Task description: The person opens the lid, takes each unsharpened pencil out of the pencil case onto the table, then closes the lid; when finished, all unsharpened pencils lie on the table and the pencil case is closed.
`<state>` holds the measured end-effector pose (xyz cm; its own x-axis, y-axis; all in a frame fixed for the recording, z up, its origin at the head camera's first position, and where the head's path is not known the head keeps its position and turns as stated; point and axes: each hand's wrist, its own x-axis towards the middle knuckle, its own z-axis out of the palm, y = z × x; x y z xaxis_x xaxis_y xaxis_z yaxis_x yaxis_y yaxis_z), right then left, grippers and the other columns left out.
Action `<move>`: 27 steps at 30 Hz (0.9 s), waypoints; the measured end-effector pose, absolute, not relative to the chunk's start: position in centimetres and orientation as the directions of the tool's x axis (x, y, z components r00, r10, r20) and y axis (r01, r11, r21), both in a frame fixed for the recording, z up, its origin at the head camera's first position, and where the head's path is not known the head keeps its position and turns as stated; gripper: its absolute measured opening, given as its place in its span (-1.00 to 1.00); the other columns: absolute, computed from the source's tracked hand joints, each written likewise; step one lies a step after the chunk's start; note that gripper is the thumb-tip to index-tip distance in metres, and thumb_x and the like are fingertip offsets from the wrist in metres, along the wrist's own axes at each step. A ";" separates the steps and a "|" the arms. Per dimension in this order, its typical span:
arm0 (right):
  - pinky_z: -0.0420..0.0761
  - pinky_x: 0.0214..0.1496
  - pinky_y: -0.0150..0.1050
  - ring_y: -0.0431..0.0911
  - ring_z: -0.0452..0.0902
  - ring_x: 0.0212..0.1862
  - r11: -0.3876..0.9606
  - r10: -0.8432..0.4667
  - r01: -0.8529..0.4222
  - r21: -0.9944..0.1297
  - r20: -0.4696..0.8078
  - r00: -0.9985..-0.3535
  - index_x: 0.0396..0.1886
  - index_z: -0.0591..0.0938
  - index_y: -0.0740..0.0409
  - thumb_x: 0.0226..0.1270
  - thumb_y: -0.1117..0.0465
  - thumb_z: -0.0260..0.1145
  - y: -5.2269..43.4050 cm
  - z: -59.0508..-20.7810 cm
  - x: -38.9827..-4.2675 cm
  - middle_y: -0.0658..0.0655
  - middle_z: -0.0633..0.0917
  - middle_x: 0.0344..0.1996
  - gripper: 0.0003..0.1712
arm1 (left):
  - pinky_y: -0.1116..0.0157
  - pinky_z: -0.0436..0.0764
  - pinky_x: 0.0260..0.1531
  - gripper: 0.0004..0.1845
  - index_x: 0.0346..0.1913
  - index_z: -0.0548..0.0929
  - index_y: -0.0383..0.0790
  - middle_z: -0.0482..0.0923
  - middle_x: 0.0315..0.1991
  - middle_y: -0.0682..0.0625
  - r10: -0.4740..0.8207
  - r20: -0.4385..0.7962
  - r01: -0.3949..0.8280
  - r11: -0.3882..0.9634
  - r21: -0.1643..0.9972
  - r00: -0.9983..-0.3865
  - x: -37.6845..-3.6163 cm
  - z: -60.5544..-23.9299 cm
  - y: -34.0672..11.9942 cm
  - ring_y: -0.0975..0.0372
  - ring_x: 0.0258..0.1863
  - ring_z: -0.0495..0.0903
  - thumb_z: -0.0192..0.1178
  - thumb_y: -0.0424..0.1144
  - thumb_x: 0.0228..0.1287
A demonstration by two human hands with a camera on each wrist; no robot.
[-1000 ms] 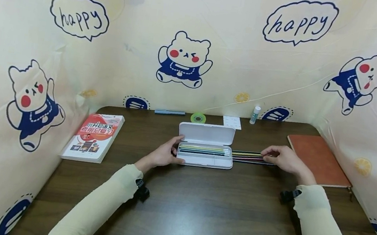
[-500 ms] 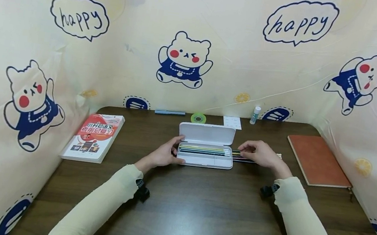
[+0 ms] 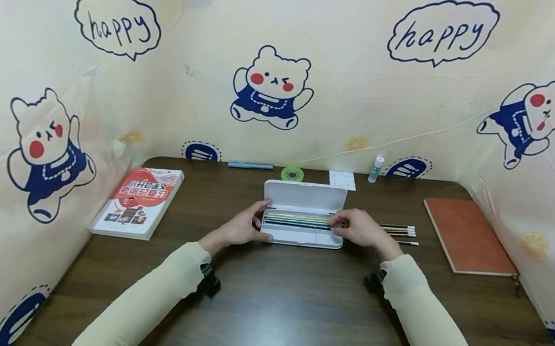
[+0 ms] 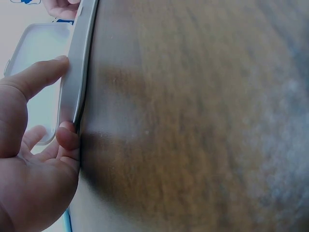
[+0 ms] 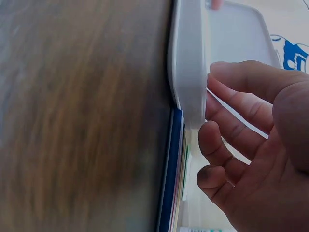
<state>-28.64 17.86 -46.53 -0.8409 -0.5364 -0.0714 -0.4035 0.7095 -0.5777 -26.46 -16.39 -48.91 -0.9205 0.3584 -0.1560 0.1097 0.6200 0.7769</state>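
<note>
Bracing the open pencil case (image 3: 300, 228) mid-table, left hand (image 3: 244, 228) grips its end; right hand (image 3: 360, 229) moved in from the loose pencils (image 3: 398, 231), fingers curled over the case's right end, pencil apparently delivered.

There is one white pencil box (image 3: 301, 231), and it is open. There are two hands, a left hand (image 3: 241, 228) and a right hand (image 3: 361, 229). There are two books: one red book (image 3: 139, 199) and one brown notebook (image 3: 466, 235). There is one green tape roll (image 3: 292, 173), one glue stick (image 3: 375, 169) and one blue pen (image 3: 250, 165). The pencils (image 3: 398, 231) are too close together to count.
</note>
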 end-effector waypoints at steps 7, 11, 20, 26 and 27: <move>0.54 0.06 -0.04 -0.09 0.56 -0.14 0.739 -0.532 -0.407 -0.537 -0.093 -0.842 -0.11 0.76 -0.02 0.32 0.23 0.37 17.0 -46.8 -28.8 0.04 0.77 -0.08 -0.82 | 0.25 0.41 -0.09 0.03 0.57 0.07 0.11 0.34 0.38 -0.02 0.355 -0.158 0.105 0.620 0.778 -0.922 -26.4 -48.8 -16.3 0.15 -0.10 0.43 0.49 -0.11 0.13; 0.54 0.09 -0.02 -0.08 0.56 -0.12 0.752 -0.535 -0.411 -0.515 -0.112 -0.838 -0.12 0.77 -0.03 0.33 0.24 0.36 16.7 -46.8 -28.9 0.03 0.77 -0.07 -0.82 | 0.25 0.41 -0.09 0.02 0.56 0.07 0.14 0.35 0.37 -0.01 0.350 -0.164 0.099 0.623 0.776 -0.922 -26.4 -48.8 -16.3 0.15 -0.10 0.43 0.49 -0.10 0.13; 0.51 -0.06 -0.14 -0.13 0.49 -0.24 0.747 -0.559 -0.457 -0.483 -0.084 -0.825 -0.19 0.78 0.00 0.31 0.27 0.37 16.5 -46.9 -28.9 0.00 0.75 -0.25 -0.86 | 0.25 0.41 -0.11 0.02 0.56 0.08 0.12 0.36 0.35 -0.02 0.350 -0.155 0.106 0.622 0.775 -0.924 -26.3 -48.8 -16.2 0.16 -0.11 0.43 0.49 -0.10 0.13; 0.48 -0.09 -0.18 -0.14 0.48 -0.27 0.737 -0.558 -0.455 -0.499 -0.068 -0.827 -0.24 0.78 0.00 0.31 0.26 0.37 16.5 -47.0 -29.0 -0.02 0.75 -0.29 -0.89 | 0.25 0.41 -0.11 0.02 0.56 0.08 0.15 0.35 0.34 -0.01 0.345 -0.164 0.097 0.626 0.774 -0.924 -26.3 -48.8 -16.2 0.16 -0.11 0.43 0.49 -0.10 0.13; 0.47 -0.09 -0.18 -0.14 0.48 -0.26 0.735 -0.558 -0.454 -0.503 -0.068 -0.827 -0.25 0.77 0.00 0.32 0.26 0.37 16.6 -47.0 -29.0 -0.03 0.75 -0.29 -0.90 | 0.25 0.40 -0.11 0.02 0.56 0.08 0.16 0.35 0.35 -0.01 0.344 -0.163 0.097 0.627 0.773 -0.924 -26.3 -48.8 -16.2 0.16 -0.11 0.43 0.49 -0.10 0.13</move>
